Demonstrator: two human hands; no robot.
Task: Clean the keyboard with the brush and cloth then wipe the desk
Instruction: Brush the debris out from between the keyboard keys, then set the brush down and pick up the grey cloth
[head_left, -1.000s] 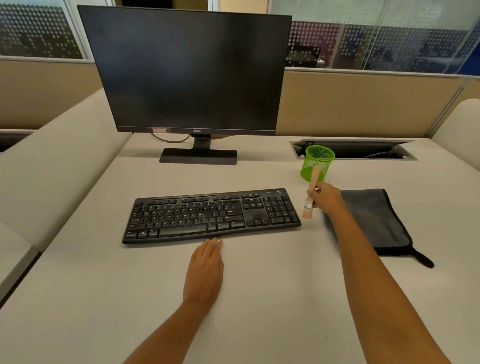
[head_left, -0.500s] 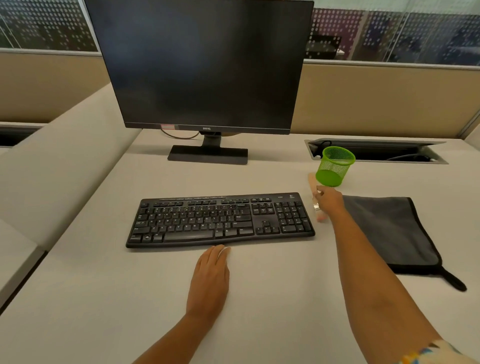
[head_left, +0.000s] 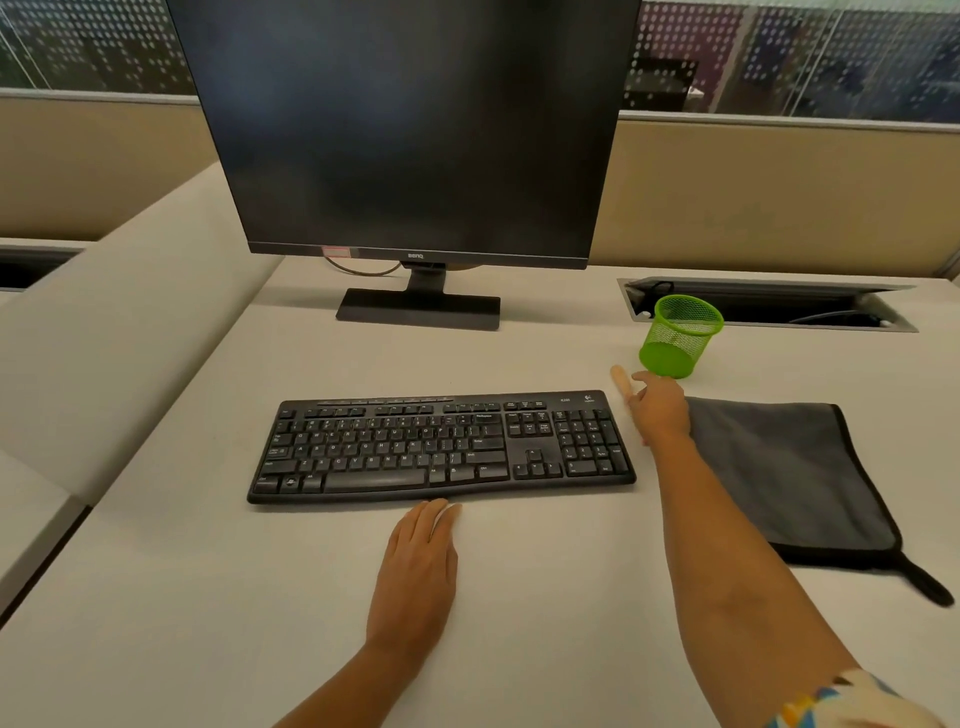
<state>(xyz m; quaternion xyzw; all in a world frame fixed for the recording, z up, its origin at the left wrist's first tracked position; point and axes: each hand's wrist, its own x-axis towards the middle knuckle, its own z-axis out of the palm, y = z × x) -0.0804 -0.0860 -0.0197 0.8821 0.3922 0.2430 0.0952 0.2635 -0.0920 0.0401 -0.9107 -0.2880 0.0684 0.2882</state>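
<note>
In the head view the black keyboard (head_left: 441, 447) lies flat across the middle of the frame on the pale desk (head_left: 545, 597), its long edge roughly level with the picture's width; the left hand (head_left: 415, 571) rests palm down on the desk at lower centre, fingers straight and held together, gripping nothing, its fingertips just touching or all but touching the keyboard's near edge; the right hand (head_left: 660, 410) reaches in from the lower right corner to a spot just beside the keyboard's right end, fingers curled round the brush (head_left: 621, 382), whose pale wooden handle sticks out above the knuckles toward the upper left; the bristle end is hidden behind the hand, so I cannot tell whether it touches the desk; a patterned sleeve (head_left: 841, 701) shows at the bottom right edge; the grey cloth (head_left: 789, 473) with dark trim lies spread flat on the desk at the right of the frame, its left edge just beside the right wrist; a green mesh cup (head_left: 678, 335) stands upright right of centre, just above the right hand; a dark monitor (head_left: 410, 130) on its stand fills the upper centre, above the keyboard; a cable slot (head_left: 769, 304) is set in the desk at the upper right, behind the cup.
</note>
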